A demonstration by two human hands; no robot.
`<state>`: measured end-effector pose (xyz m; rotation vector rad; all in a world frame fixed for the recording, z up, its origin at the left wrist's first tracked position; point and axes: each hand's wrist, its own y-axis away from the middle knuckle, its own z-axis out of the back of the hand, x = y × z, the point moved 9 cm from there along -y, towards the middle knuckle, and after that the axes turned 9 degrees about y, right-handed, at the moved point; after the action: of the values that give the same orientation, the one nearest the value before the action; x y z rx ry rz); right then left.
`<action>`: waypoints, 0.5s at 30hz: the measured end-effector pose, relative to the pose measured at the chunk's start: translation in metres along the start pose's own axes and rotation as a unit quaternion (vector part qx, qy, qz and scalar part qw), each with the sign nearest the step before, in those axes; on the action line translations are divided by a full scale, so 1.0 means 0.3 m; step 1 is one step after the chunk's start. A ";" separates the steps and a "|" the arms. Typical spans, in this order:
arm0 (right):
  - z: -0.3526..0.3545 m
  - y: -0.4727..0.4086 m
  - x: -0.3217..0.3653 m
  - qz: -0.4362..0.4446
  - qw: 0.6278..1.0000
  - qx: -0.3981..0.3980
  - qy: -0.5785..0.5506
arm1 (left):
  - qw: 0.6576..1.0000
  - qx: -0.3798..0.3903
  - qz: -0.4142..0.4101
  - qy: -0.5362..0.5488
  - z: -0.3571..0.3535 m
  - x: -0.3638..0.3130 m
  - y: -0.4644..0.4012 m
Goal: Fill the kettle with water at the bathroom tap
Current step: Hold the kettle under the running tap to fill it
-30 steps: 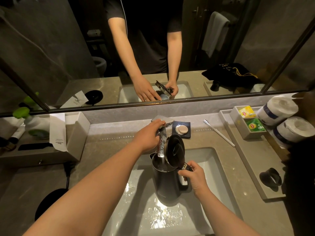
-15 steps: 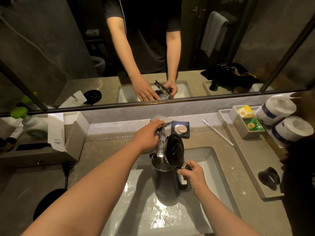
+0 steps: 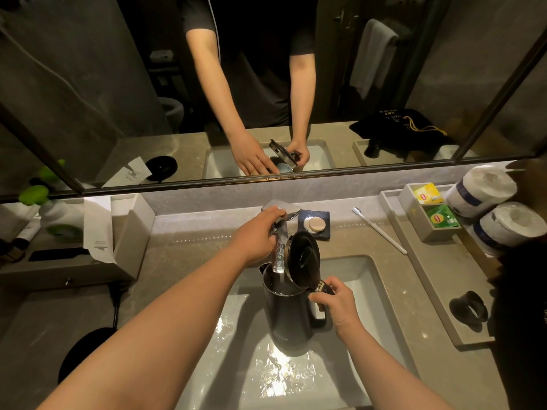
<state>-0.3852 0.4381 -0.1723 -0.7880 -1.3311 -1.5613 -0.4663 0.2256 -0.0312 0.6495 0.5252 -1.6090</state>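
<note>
A dark grey kettle (image 3: 288, 318) stands upright in the white sink (image 3: 373, 294), its round lid (image 3: 305, 257) flipped up. My right hand (image 3: 336, 304) grips the kettle's handle at its top. A stream of water (image 3: 279, 255) runs from the chrome tap (image 3: 282, 210) straight into the kettle's open mouth. My left hand (image 3: 256, 235) rests on the tap's lever, fingers curled over it. The spout is partly hidden behind that hand.
A soap dish (image 3: 315, 224) sits behind the tap, with a toothbrush (image 3: 380, 230) to its right. A grey tray (image 3: 426, 279) at the right holds tea bags (image 3: 441, 216), two paper rolls (image 3: 485, 187) and a black ring (image 3: 469, 310). The kettle's black base (image 3: 85, 350) lies at the left.
</note>
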 end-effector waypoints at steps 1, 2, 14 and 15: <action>0.000 0.000 0.001 0.000 1.000 0.000 -0.002 | 1.000 0.001 0.002 0.000 0.000 0.001 0.000; 0.001 0.001 0.002 0.001 1.000 0.001 -0.003 | 1.000 0.002 0.003 0.000 0.001 0.001 0.000; 0.003 0.008 -0.004 0.000 1.000 -0.001 -0.010 | 1.000 0.009 0.009 -0.006 0.004 -0.008 0.006; 0.003 0.009 -0.005 0.001 1.000 -0.001 -0.012 | 1.000 0.009 0.010 -0.006 0.004 -0.011 0.008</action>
<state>-0.3822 0.4394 -0.1722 -0.8111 -1.3466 -1.5564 -0.4639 0.2269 -0.0280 0.6561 0.4947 -1.5991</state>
